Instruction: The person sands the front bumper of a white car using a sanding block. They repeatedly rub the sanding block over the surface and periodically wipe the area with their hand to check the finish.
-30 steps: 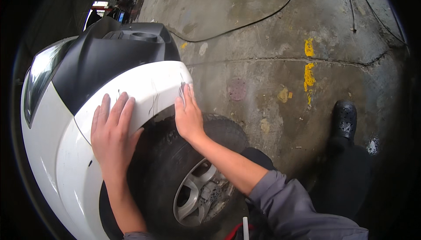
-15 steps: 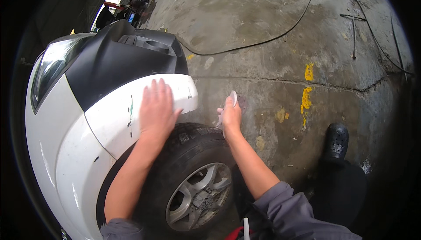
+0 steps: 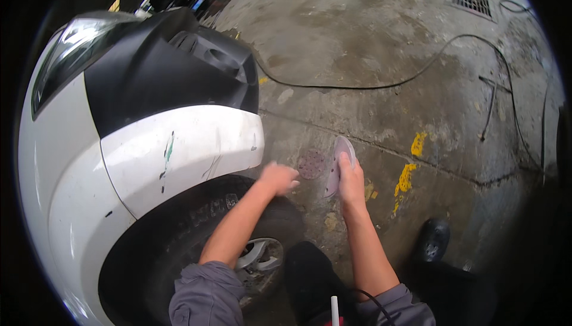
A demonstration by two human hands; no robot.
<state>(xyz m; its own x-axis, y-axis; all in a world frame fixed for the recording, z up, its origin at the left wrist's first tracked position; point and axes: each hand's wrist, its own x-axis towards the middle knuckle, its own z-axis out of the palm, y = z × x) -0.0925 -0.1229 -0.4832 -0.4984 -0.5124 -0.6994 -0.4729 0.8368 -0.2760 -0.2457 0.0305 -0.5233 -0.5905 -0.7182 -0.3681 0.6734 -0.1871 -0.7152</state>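
My right hand [image 3: 351, 183] grips a pale pinkish sanding disc [image 3: 341, 154] with holes in it, held on edge with the thumb across its face. Another round sanding disc [image 3: 311, 164], perforated and mauve, lies on the concrete between my hands. Over the tyre [image 3: 179, 239], just off the corner of the white bumper [image 3: 196, 132], is my left hand [image 3: 278, 179]. Motion smears its fingers, so their pose is unclear. Dark and green scuffs [image 3: 169, 147] mark the bumper, and fainter grey scratches [image 3: 214, 158] run nearer its end.
Black plastic trim [image 3: 173, 70] tops the bumper. Across the concrete floor [image 3: 333, 34] snakes a black hose [image 3: 381, 87]. A T-shaped metal tool [image 3: 490, 108] lies at the right, below a floor drain [image 3: 472, 4]. My dark shoe [image 3: 434, 239] is at the lower right.
My left hand has come off the bumper and moved right. My right hand has shifted right and turned the disc so more of its face shows. The view has shifted too.
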